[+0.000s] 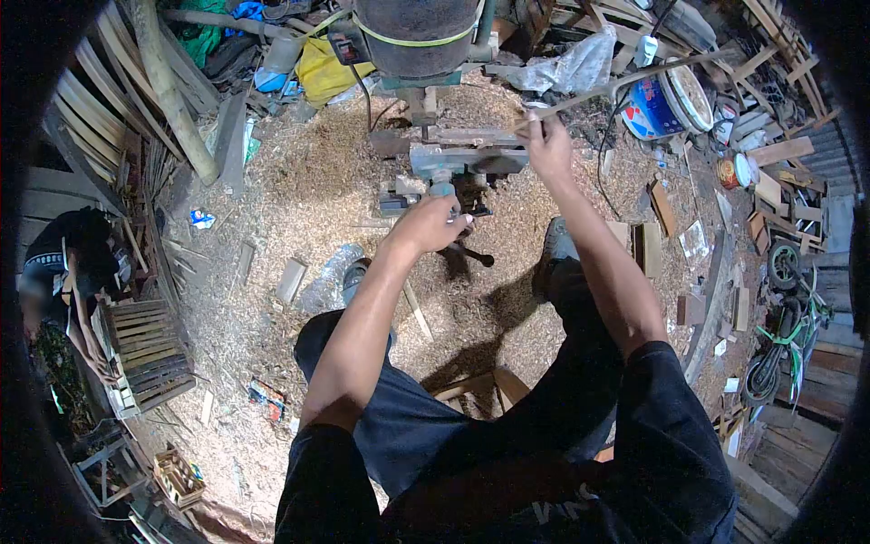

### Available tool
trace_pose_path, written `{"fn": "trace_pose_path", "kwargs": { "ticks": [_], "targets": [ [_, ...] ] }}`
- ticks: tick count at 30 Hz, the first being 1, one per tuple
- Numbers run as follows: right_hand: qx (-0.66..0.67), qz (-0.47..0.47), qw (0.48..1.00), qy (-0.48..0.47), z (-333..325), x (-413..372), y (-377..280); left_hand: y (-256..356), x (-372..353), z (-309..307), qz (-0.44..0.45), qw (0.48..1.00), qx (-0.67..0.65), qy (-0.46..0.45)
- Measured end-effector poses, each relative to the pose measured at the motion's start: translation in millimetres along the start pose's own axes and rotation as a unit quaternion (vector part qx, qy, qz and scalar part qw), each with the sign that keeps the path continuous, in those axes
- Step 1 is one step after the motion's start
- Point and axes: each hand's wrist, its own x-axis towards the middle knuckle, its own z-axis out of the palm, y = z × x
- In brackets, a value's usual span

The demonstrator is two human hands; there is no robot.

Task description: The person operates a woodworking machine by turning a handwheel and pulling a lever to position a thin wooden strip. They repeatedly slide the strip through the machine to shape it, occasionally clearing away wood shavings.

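My right hand [550, 152] is closed round one end of a long thin wooden strip [625, 84], which reaches up and to the right. Below that hand stands a metal vise-like fixture [467, 163] with a flat jaw. My left hand [428, 223] lies at the fixture's near side, fingers curled by a teal round part [441, 189]; exactly what they grip is hidden. A dark handle with a ball end [487, 260] sticks out below the left hand.
A large dark drum [415, 36] stands behind the fixture. Wood shavings [299, 172] cover the floor. A paint bucket [666, 104] and wood offcuts [662, 208] lie right, near a small motorbike [787, 335]. Another person [72, 263] sits left beside a slatted crate [145, 354].
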Motion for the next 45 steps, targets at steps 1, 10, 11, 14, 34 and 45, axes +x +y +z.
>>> {"fn": "trace_pose_path", "kwargs": {
  "ticks": [1, 10, 11, 14, 34, 45],
  "targets": [
    [-0.018, -0.024, 1.000, -0.001, 7.2, -1.7, -3.2, 4.2, -2.0, -3.0, 0.004, 1.000, -0.008, 0.005],
    [0.324, 0.232, 0.912, 0.093, 27.7, -16.6, -28.2, -4.3, -7.7, -12.1, -0.005, 1.000, -0.013, 0.007],
    [0.328, 0.254, 0.905, 0.097, 32.4, -20.9, -32.3, -5.4, -8.3, -12.4, -0.012, 1.000, -0.021, 0.007],
    [0.332, 0.286, 0.894, 0.094, 54.9, -33.1, -11.2, -3.4, -11.9, -20.0, -0.025, 0.999, -0.027, 0.011],
    [0.300, 0.247, 0.919, 0.065, 59.6, -33.5, 9.5, -18.9, -8.7, -10.5, 0.003, 0.999, -0.032, 0.025],
    [0.307, 0.246, 0.919, -0.001, 61.2, -12.0, 3.7, -11.3, -9.8, -15.8, -0.007, 1.000, -0.021, 0.023]
  ]
}}
